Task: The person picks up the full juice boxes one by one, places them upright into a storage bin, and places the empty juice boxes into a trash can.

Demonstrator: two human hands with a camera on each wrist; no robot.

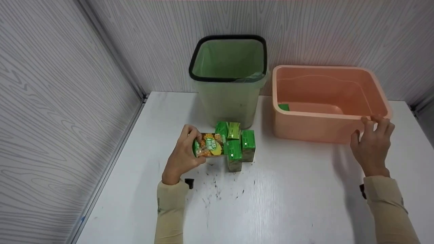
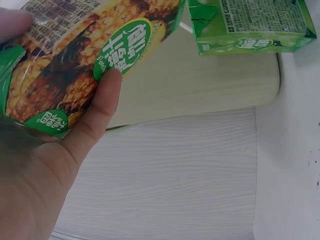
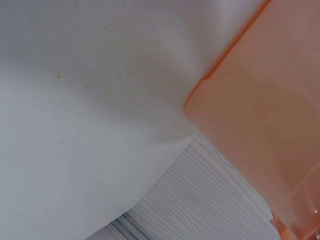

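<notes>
My left hand (image 1: pixel 183 152) grips a juice carton (image 1: pixel 212 144) with a pineapple picture and green ends. Held sideways, it is just left of several upright green-topped juice cartons (image 1: pixel 234 154), grouped at the foot of the green bin. In the left wrist view, a finger lies across the printed face of the held carton (image 2: pixel 75 60), and another carton (image 2: pixel 255 25) appears beyond. My right hand (image 1: pixel 373 145) is at the front right corner of the pink tub (image 1: pixel 315 127), fingertips at its rim. No fingers show in the right wrist view.
A green waste bin (image 1: pixel 228 98) with a black rim stands at the back, left of the tub. Inside the tub, a small green object (image 1: pixel 283 107) is partly visible at the left. Dark specks lie on the white table (image 1: pixel 288 203). Wood-patterned walls (image 1: pixel 162 47) rise behind and left.
</notes>
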